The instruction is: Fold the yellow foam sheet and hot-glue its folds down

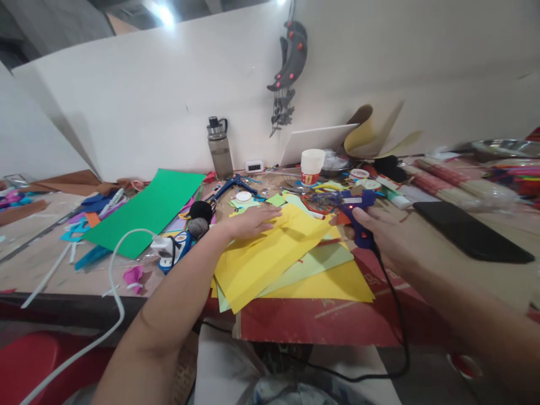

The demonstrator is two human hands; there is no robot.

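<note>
In our right hand we grasp a blue glue gun, fingers wrapped round its handle, its small red light glowing. Our left hand lies over the yellow paper, its fingers stretched out and clutching nothing. That paper rests on other sheets atop a red board on our worktop, with a green sheet lying to the left.

Glue gun, blue with one glowing red spot; cord, black; paper, yellow; sheet, green; cup, white, red-banded; crescent, grey with red and pink dots.
</note>
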